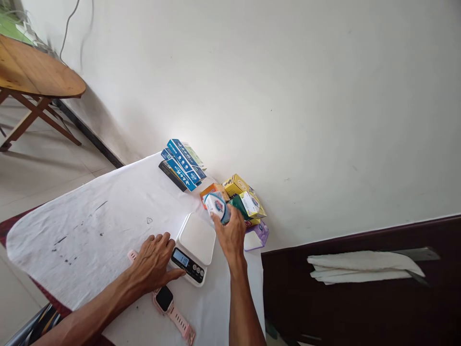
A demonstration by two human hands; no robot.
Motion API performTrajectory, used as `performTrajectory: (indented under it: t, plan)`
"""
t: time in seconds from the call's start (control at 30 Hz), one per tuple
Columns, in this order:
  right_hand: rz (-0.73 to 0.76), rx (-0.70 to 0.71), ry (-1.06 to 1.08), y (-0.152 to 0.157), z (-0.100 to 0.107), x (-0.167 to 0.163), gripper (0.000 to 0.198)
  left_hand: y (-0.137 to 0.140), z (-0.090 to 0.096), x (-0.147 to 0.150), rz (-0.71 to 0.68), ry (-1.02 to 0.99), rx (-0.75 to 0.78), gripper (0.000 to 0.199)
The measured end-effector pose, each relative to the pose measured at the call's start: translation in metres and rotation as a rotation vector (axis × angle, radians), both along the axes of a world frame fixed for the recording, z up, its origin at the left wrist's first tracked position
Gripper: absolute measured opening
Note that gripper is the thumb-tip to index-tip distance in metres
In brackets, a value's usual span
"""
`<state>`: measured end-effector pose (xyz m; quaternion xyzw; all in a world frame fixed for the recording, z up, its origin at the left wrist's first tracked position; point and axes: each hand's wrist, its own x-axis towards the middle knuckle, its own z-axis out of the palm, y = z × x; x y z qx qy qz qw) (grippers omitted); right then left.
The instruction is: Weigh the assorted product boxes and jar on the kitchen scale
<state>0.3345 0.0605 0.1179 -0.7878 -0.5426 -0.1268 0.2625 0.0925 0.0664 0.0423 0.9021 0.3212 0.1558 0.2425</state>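
My right hand (232, 230) grips a small white-and-blue soap box (217, 205) just above and right of a white digital kitchen scale (198, 238). The scale's plate is bare, and its lit display seems to read 110. At the scale's left side lies my left hand (154, 259), fingers spread and holding nothing, thumb against the edge by the display. Beneath that hand lies a smartwatch (164, 299) with a pink strap, part of it hidden. Behind the soap box are an orange box (215, 188), a green box (237, 205) and yellow boxes (235, 184).
Blue toothpaste boxes (183, 166) and a dark box (172, 176) lie near the wall. A purple pack (262, 234) sits at the right edge of the white-clothed table (82, 230). A round wooden table (43, 72) stands at the far left; a white cloth (360, 266) hangs at right.
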Motion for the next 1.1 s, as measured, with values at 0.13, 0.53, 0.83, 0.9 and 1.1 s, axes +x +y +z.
performTrajectory:
  t: [0.13, 0.53, 0.83, 0.9, 1.1]
  plan:
    - [-0.217, -0.052, -0.155, 0.054, 0.022, 0.014, 0.048, 0.001, 0.001, -0.001, -0.001, -0.001, -0.026, 0.044]
    - [-0.353, -0.186, -0.206, 0.105, 0.015, 0.017, 0.032, 0.002, 0.001, 0.0, 0.006, 0.021, -0.068, 0.039]
    - [-0.227, -0.124, -0.233, 0.115, 0.036, -0.004, 0.037, 0.001, 0.001, 0.002, 0.03, 0.027, -0.109, 0.044]
    - [-0.079, -0.092, -0.203, 0.129, 0.042, -0.013, 0.044, 0.0, 0.001, 0.003, 0.039, 0.026, -0.117, 0.046]
    - [0.042, -0.316, -0.011, 0.192, 0.049, -0.039, 0.063, 0.0, -0.006, 0.007, 0.063, 0.011, -0.136, 0.046]
